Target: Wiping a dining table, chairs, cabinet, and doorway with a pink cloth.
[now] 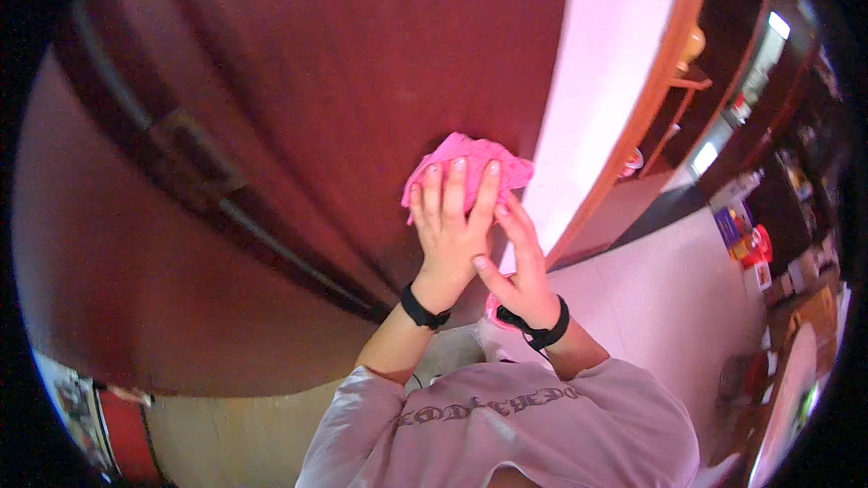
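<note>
My left hand [453,217] presses flat with spread fingers on a crumpled pink cloth [468,149]. The cloth lies against a dark red-brown door-like panel [380,61], close to its border with a white strip of wall [603,61]. Just right of it is my right hand [525,271], thumb and fingers apart, its fingertips beside the cloth's lower right edge. Whether those fingertips touch the cloth is unclear. A small pink object [495,312] shows partly behind my right wrist; its kind cannot be made out. Both wrists wear black bands.
A dark band with a metal plate [196,152] runs down the panel's left part. Orange-brown wooden trim [630,129] borders the white wall. Right of it stand shelves with a small bowl [632,163]. Boxes [736,224] sit beyond the pale floor [651,291].
</note>
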### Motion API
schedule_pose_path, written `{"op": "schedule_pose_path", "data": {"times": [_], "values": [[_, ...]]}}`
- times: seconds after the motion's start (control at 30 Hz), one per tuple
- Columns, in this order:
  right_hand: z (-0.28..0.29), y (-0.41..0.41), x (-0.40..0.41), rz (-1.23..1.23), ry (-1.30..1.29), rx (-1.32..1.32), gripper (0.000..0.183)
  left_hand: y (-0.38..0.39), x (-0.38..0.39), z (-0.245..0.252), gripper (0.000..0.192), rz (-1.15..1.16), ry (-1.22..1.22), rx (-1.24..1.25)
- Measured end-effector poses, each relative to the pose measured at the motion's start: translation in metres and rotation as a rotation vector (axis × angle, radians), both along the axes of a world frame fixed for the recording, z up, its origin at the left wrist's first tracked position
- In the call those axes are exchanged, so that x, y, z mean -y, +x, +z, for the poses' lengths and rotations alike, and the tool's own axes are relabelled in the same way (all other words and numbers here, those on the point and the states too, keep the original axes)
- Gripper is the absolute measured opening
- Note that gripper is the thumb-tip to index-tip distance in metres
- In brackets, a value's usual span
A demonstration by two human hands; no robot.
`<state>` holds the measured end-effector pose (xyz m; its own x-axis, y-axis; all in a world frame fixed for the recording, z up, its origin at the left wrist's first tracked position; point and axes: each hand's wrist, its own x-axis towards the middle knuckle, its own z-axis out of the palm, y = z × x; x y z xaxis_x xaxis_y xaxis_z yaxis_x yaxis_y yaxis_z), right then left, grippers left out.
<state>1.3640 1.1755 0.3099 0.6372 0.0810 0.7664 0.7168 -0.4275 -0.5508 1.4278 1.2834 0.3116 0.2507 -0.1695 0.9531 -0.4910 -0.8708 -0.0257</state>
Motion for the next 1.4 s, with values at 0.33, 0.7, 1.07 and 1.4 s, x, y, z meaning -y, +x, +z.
{"op": "schedule_pose_path", "data": {"times": [0.33,0.7,1.07,1.4], "values": [[-0.037,-0.009,0.06,0.055,0.076,-0.199,0.055,0.002,0.056,-0.07,0.037,0.033,0.056,0.028],[-0.104,0.015,0.099,0.288,0.015,-0.602,0.025,-0.018,0.028,-0.231,0.044,0.092,0.254,-0.111],[-0.146,0.019,0.089,0.294,-0.029,-0.611,0.031,-0.03,0.018,-0.226,0.035,-0.039,0.32,-0.279],[-0.036,-0.015,0.07,0.231,-0.025,-0.304,0.053,-0.013,0.035,-0.088,0.037,-0.145,-0.076,-0.031]]}}
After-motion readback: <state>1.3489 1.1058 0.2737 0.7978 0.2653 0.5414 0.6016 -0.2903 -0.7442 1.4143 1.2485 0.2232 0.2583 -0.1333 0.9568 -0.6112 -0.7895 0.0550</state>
